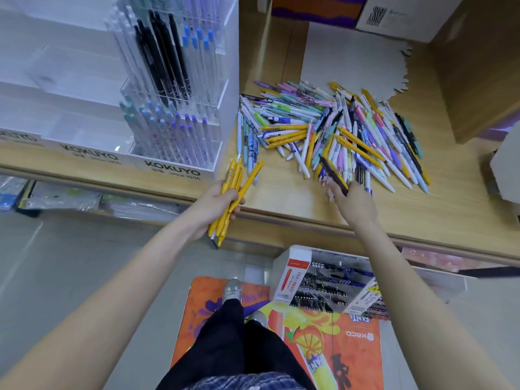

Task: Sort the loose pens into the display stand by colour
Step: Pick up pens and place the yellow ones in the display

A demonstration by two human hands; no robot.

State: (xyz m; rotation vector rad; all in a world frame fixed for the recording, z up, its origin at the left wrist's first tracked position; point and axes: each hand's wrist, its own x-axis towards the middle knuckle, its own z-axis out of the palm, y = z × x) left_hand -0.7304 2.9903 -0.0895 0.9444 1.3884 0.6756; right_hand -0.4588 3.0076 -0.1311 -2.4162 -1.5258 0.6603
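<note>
Dark trousers [225, 342] and a pair of grey shoes [233, 288] stand on an orange printed mat [351, 350], beside an open box of dark pens [323, 288] on the floor. Above them both bare arms reach out to a wooden counter [281, 190]. Left hand [216, 205] is clenched round a bundle of yellow pens [233, 190], slim matte barrels fanned out slightly, tips pointing toward the display stand [135, 88]. Right hand [353, 202] pinches a dark pen with a yellow edge [333, 175] at the near fringe of the loose pile [346, 130].

That pile sprawls over the counter to the right of the stand: white, yellow, pink, lilac, mint, blue and black barrels crossing every which way, several yellow ones lying together near its left side. The clear acrylic stand, marked KOKUYO along its white base, holds pens upright in tiers: black and white at the back, teal, blue and purple caps in front. Its left compartments look bare.
</note>
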